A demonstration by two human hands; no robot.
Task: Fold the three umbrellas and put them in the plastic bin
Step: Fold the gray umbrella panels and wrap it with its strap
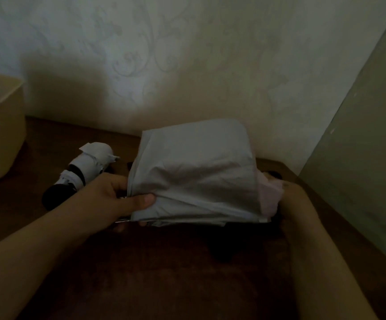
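A grey umbrella (194,172) with loose, unrolled cloth is held just above the dark wooden table (164,273). My left hand (118,197) grips its left end, thumb pressed on the cloth. My right hand (296,204) holds the right end, its fingers mostly hidden behind the fabric. A pale pink cloth (270,195) shows at that right end. A second umbrella (83,172), rolled up and strapped, with a black handle, lies on the table to the left. The cream plastic bin (0,135) stands at the far left.
A patterned wall (187,65) runs close behind the table. A pale green panel (367,158) stands at the right, beside the table's right edge.
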